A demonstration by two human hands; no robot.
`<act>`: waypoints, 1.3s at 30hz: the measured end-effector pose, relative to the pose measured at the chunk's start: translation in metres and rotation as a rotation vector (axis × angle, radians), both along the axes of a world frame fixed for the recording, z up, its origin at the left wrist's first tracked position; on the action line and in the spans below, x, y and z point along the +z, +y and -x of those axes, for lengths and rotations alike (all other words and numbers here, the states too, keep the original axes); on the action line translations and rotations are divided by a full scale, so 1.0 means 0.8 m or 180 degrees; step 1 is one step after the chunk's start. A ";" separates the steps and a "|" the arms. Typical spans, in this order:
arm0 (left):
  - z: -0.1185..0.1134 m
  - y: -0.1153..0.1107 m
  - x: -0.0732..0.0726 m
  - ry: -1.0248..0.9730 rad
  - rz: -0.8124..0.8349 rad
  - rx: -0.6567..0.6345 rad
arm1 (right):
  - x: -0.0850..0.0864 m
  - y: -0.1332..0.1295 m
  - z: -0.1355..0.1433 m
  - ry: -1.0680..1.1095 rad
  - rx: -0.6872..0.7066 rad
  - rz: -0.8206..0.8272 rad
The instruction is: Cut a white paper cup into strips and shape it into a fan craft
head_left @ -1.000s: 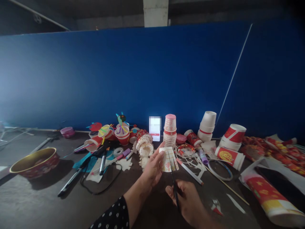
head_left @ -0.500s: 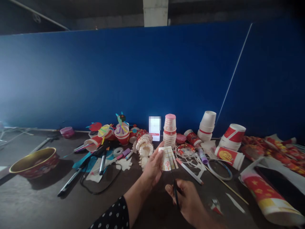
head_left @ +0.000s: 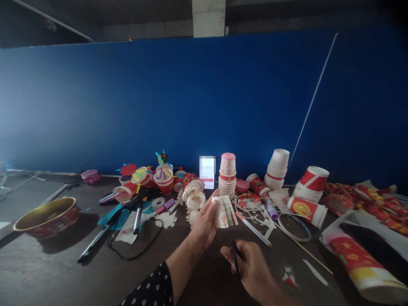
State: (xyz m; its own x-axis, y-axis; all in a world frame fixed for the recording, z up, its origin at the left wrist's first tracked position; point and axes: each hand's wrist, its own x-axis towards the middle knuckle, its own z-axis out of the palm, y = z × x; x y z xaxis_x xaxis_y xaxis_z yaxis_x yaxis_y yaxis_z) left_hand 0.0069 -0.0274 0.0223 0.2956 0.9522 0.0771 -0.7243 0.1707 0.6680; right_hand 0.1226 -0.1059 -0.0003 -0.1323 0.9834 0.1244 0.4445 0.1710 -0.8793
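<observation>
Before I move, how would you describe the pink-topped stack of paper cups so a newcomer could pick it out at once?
Start at the long blue wall behind the dark table. In front of it, near the middle, a small lit white screen stands upright; the paper cup stack is just to its right. Its pink top sets it apart from the white-topped cup stack farther right.

Paper (head_left: 223, 216) wht w/ red motifs; sleeve (head_left: 151, 287) blk w/ wht spots; partition (head_left: 178, 102) blue.

On the table (head_left: 47, 272), a bowl (head_left: 63, 222) at left and a tape roll (head_left: 154, 205) farther right; toward the back, a phone (head_left: 209, 185) just left of a cup stack (head_left: 227, 186); at right, a stick (head_left: 310, 255) left of a tipped-over cup (head_left: 357, 261).
</observation>
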 end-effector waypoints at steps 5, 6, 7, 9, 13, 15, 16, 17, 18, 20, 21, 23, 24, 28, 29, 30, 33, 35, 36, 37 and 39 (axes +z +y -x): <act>0.000 0.000 -0.001 -0.0020 -0.0023 0.0013 | -0.004 0.001 0.000 -0.0047 -0.0061 -0.0063; 0.000 0.001 -0.001 -0.0018 -0.0028 0.0015 | -0.004 0.001 0.000 -0.0053 -0.0056 -0.0069; 0.000 0.001 -0.002 -0.0020 -0.0034 0.0011 | -0.003 0.002 0.000 -0.0051 -0.0048 -0.0062; -0.001 0.002 -0.003 -0.0014 -0.0037 0.0015 | -0.001 0.002 0.001 -0.0047 -0.0064 -0.0027; -0.001 0.003 -0.002 -0.0017 -0.0029 0.0015 | 0.003 0.001 0.002 0.0000 -0.0076 -0.0038; -0.001 0.001 0.000 -0.0024 -0.0045 0.0007 | 0.004 0.001 0.001 0.0026 -0.0049 -0.0100; -0.001 0.001 0.002 -0.0020 -0.0052 0.0000 | 0.004 0.001 0.001 0.0026 -0.0046 -0.0120; -0.001 0.000 0.003 -0.0015 -0.0056 -0.0007 | 0.003 0.001 0.000 0.0020 -0.0051 -0.0132; -0.001 -0.001 0.004 -0.0003 -0.0052 -0.0016 | 0.004 0.000 0.000 0.0011 -0.0058 -0.0136; 0.000 -0.002 0.004 0.0033 -0.0022 -0.0026 | 0.004 0.000 0.000 -0.0010 -0.0085 -0.0147; 0.000 -0.002 0.004 0.0049 0.0002 -0.0023 | 0.005 0.000 0.000 -0.0017 -0.0098 -0.0162; 0.001 -0.001 0.004 0.0041 0.0046 -0.0034 | 0.005 -0.001 0.001 0.0002 -0.0108 -0.0172; 0.002 -0.001 0.004 0.0015 0.0063 -0.0061 | 0.005 0.000 0.001 0.0030 -0.0109 -0.0151; 0.003 0.003 0.003 -0.0098 0.0145 -0.0253 | 0.000 0.002 0.003 0.0228 -0.0077 0.0066; 0.004 0.004 0.003 -0.0111 0.0168 -0.0283 | -0.002 0.002 0.003 0.0274 -0.0069 0.0109; 0.004 0.005 0.002 -0.0123 0.0184 -0.0307 | -0.002 0.002 0.003 0.0323 -0.0065 0.0139; 0.005 0.008 -0.003 -0.0109 0.0280 -0.0352 | 0.000 0.002 0.004 0.0489 -0.0066 0.0252; 0.005 0.009 -0.006 -0.0090 0.0378 -0.0381 | 0.005 0.000 0.004 0.0600 -0.0047 0.0349; 0.005 0.009 -0.007 -0.0100 0.0416 -0.0412 | 0.007 0.000 0.004 0.0627 -0.0029 0.0371; 0.005 0.009 -0.007 -0.0127 0.0432 -0.0455 | 0.008 -0.001 0.004 0.0645 0.0003 0.0367; 0.007 0.007 -0.006 -0.0200 0.0395 -0.0601 | 0.008 -0.001 0.004 0.0668 0.0047 0.0340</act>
State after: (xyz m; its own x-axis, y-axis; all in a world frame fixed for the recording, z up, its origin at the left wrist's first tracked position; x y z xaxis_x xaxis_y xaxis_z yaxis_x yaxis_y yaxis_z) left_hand 0.0017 -0.0215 0.0176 0.4676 0.8838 -0.0133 -0.7113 0.3852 0.5879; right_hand 0.1198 -0.1070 0.0063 -0.1289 0.9906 0.0461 0.2483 0.0773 -0.9656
